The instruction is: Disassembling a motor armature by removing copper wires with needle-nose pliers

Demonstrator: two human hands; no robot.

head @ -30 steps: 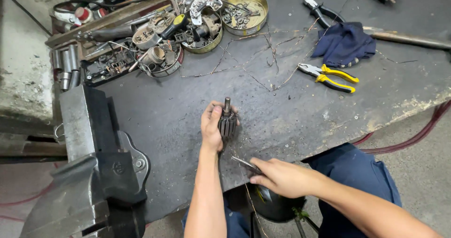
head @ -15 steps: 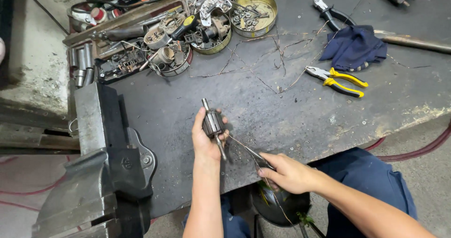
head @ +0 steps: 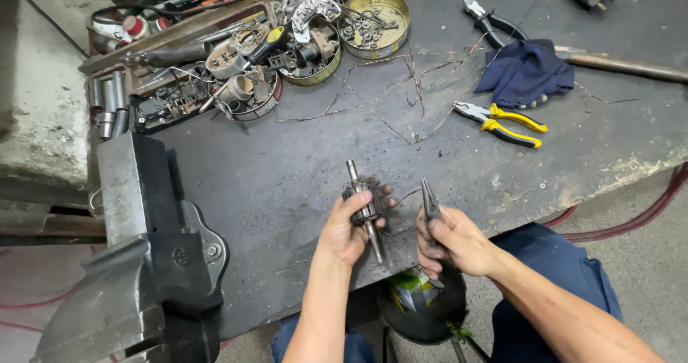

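— What's in the left hand [head: 344, 232]?

— A small motor rotor [head: 362, 199] on a steel shaft. The fingers are wrapped round its dark core, a closed grip, and the shaft sticks out above and below the fist, tilted a little. It is held over the near edge of the bench [head: 287, 169].

— And the right hand [head: 459, 242]?

— Closed on a pair of needle-nose pliers [head: 430, 202], tip pointing up, just beside the rotor but apart from it.

— What lies farther back?

— Yellow-handled pliers [head: 505, 123] next to a dark blue cloth [head: 527, 73], loose wire strands [head: 401, 94], a round tin of small parts [head: 376, 13], and a big vise [head: 143, 248] at the left edge.
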